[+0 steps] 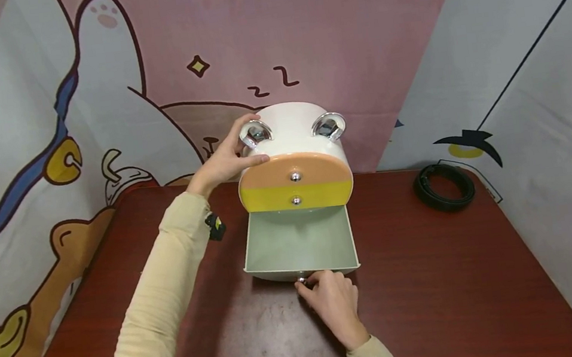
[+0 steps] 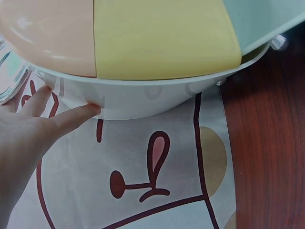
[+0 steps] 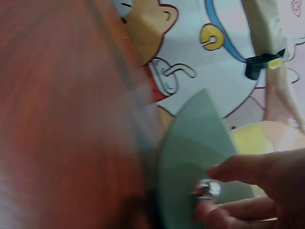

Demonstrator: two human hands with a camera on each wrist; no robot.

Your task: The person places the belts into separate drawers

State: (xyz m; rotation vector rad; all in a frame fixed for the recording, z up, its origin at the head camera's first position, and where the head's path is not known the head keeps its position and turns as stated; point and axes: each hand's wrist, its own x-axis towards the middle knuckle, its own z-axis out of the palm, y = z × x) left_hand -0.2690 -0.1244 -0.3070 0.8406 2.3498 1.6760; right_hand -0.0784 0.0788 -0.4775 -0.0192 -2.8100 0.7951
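Note:
A small white drawer cabinet (image 1: pixel 292 123) with two shiny silver ears stands on the table. Its orange drawer (image 1: pixel 264 175) and yellow drawer (image 1: pixel 267 199) sit flush in the front. Below them, the pale green drawer (image 1: pixel 299 237) is pulled far out, and its inside is bare. My left hand (image 1: pixel 226 159) rests against the cabinet's upper left side, fingers behind the left ear (image 1: pixel 256 133) and thumb along the white shell. At the green drawer's front, my right hand (image 1: pixel 335 302) pinches the silver knob (image 3: pixel 208 190) between thumb and fingers.
A black ring-shaped roll (image 1: pixel 443 186) lies on the right part of the dark red wooden table (image 1: pixel 440 279). A printed cartoon cloth (image 1: pixel 299 32) hangs behind the table and along both sides, close to the cabinet's back.

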